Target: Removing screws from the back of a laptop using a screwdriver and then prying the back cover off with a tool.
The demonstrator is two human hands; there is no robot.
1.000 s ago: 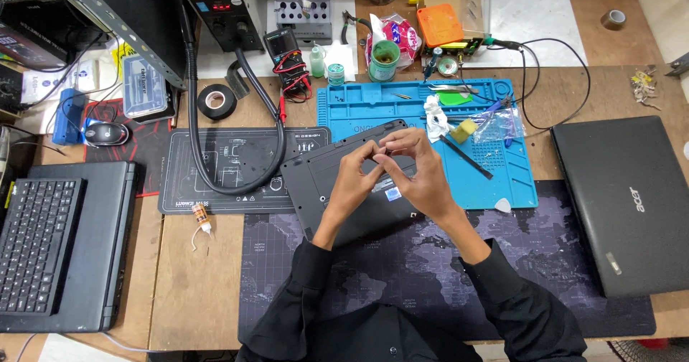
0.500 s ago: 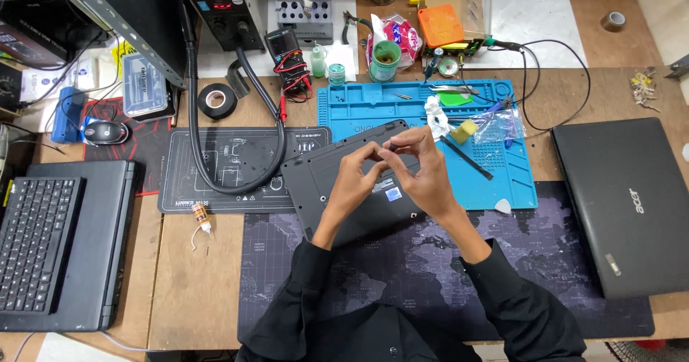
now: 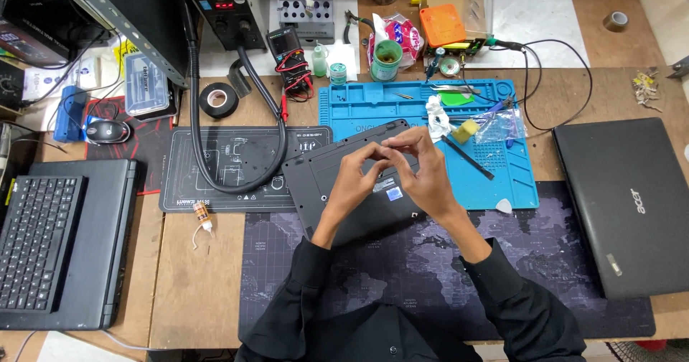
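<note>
blue sticker (image 3: 394, 195) on laptop base (image 3: 323, 182), meter screen (image 3: 279, 46)

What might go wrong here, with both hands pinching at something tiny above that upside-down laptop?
Whatever the left hand and right hand pinch is too small to make out; if dropped, it might vanish against the dark laptop base or the patterned desk mat. The laptop base lies half on the blue work mat, so it may rock when pressed. The black tool by the right wrist might get knocked.
</note>
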